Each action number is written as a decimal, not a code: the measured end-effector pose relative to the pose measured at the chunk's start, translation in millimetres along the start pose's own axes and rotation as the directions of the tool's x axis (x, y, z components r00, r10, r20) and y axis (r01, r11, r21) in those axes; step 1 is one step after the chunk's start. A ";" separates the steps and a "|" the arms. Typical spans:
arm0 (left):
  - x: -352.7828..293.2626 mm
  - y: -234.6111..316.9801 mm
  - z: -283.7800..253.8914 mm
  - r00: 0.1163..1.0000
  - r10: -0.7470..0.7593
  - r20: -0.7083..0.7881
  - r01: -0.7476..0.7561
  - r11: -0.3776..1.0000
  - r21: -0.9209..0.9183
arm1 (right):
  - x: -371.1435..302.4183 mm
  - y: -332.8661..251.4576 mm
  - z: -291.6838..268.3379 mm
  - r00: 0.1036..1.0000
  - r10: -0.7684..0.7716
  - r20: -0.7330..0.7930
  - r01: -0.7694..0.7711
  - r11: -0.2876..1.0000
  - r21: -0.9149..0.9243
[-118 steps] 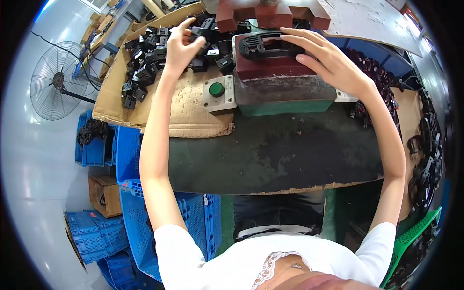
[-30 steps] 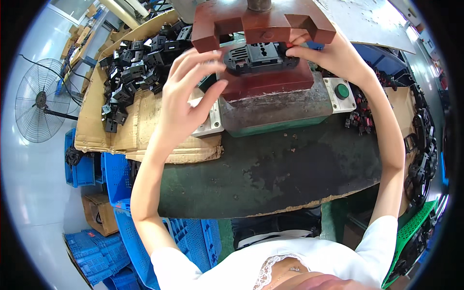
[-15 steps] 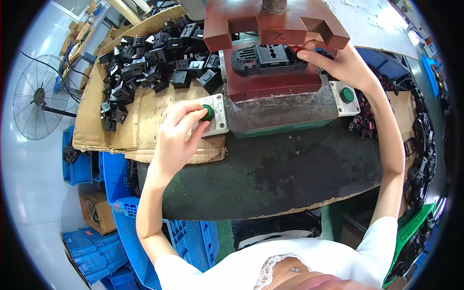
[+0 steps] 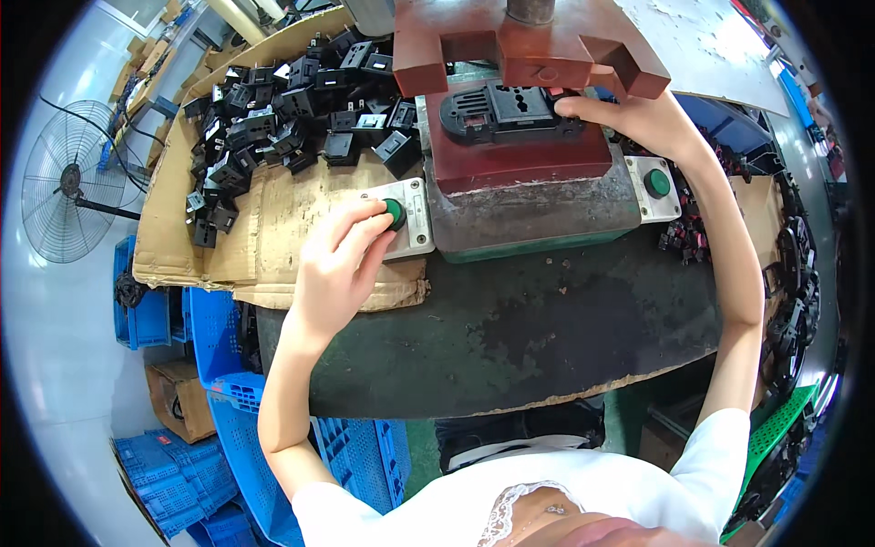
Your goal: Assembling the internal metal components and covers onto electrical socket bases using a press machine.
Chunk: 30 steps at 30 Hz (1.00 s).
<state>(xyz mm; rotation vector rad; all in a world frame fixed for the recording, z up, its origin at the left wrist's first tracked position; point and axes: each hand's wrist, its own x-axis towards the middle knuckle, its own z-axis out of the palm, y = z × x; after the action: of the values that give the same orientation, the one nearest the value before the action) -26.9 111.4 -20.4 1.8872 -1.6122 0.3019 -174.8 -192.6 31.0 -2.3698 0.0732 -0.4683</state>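
My left hand (image 4: pixel 333 260) has its fingers and thumb closed around the green push button (image 4: pixel 395 214) on the left switch box. A black plastic socket housing (image 4: pixel 519 105) with slots and pin holes lies on the dark red block (image 4: pixel 524 164). My right hand (image 4: pixel 643 118) is at the housing's right end, its thumb against it beside a small red part (image 4: pixel 555 92). Some of its fingers are hidden behind the reddish-brown notched press head (image 4: pixel 538 64), which hangs just above and behind the housing.
Several black plug adapters (image 4: pixel 292 100) lie heaped in a cardboard tray (image 4: pixel 278 219) on the left. A second green button (image 4: pixel 656 183) sits right of the block. Small dark and pink parts lie beyond it. Blue crates (image 4: pixel 223 337) stand below left, near a fan (image 4: pixel 73 182).
The whole view has shifted slightly. My left hand stays on the green button, and my right thumb sits slightly lower at the housing's end. The press head keeps about the same height.
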 end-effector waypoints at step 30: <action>-5.8 1.7 1.4 1.000 0.028 0.004 -0.029 0.995 0.090 | -9.1 2.5 16.1 0.967 -0.099 -0.235 0.121 0.989 0.079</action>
<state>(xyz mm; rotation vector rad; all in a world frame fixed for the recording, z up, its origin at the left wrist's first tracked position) -30.1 115.2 -24.1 1.9338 -1.6536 0.3905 -177.4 -182.6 15.5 -2.2272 0.0249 -0.7830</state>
